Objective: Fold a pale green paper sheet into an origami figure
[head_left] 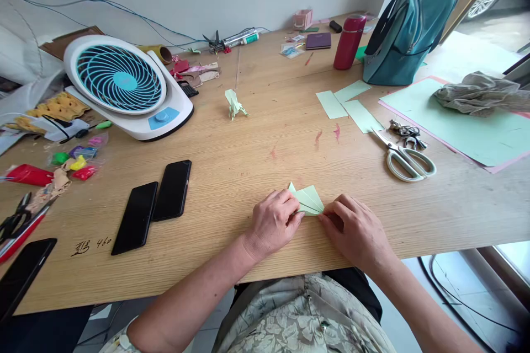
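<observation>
A small piece of folded light green paper [309,197] lies near the table's front edge, with crease lines and pointed corners. My left hand [275,220] has its fingers closed on the paper's left side. At the right corner, my right hand [351,226] pinches the tip between thumb and fingers. Part of the paper is hidden under the left fingers. Farther back stands a finished-looking folded figure [234,105] of the same green paper. Several cut green strips [360,116] lie to the right, one under the tip of white-handled scissors [408,162].
Two black phones [134,218] lie to the left, with another phone [25,270] at the left edge. A white and blue fan [120,80] stands at back left. At right are keys [408,132], green sheets [467,121], a red bottle [350,44] and a teal bag [409,38].
</observation>
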The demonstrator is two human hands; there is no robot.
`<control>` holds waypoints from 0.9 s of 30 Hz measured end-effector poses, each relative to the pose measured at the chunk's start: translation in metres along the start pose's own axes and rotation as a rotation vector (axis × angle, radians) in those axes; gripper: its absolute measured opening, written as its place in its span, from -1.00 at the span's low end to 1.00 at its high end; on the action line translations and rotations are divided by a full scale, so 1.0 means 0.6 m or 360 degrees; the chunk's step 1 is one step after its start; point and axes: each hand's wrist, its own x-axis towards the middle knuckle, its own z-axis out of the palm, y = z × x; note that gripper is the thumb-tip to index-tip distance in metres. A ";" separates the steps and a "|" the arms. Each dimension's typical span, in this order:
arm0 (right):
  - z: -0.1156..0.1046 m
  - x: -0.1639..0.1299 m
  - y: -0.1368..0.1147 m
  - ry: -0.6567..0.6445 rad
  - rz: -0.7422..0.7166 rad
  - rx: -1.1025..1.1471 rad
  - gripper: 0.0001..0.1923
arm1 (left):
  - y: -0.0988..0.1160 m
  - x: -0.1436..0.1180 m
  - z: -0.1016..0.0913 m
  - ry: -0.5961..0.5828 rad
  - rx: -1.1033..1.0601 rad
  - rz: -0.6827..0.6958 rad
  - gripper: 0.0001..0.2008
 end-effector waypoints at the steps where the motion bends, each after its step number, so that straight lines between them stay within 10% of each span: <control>1: 0.000 0.001 -0.001 -0.0012 0.0025 -0.0012 -0.78 | 0.001 0.000 -0.001 0.0003 -0.0002 -0.0015 -0.91; 27: 0.000 0.013 -0.011 -0.0164 0.0163 -0.0154 -0.82 | -0.010 -0.014 0.002 0.0051 0.0416 0.0286 -0.76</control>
